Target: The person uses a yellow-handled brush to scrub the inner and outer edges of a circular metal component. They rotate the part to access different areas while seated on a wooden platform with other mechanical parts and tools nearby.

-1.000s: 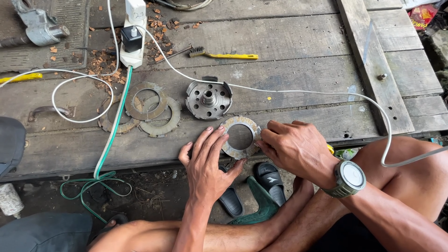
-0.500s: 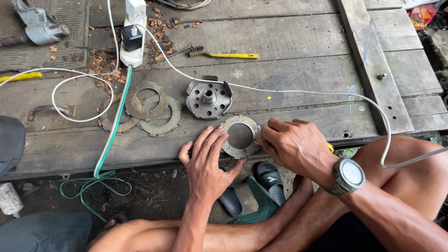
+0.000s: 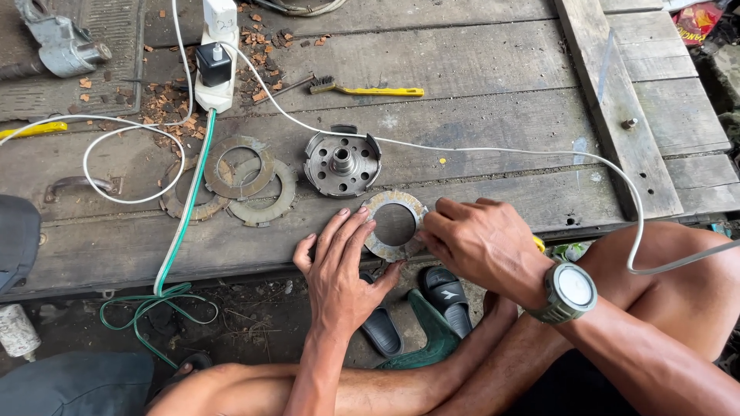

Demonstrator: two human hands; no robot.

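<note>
Ring [image 3: 383, 245] lies flat at the worktop's [image 3: 478, 85] near edge, left hand [image 3: 339, 270] fingers spread flat on its left rim, right hand [image 3: 482, 243] clenched at its right rim. Keep it pinned flat, pressure even; hub [image 3: 341, 163] sits just beyond.

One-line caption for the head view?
Both hands, left hand and right hand, press a rusty metal ring flat on the wooden platform.

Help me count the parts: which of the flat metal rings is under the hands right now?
The rusty ring at the plank's near edge, pressed by the left hand and right hand. The other three rings lie overlapped and untouched to the left.
</note>
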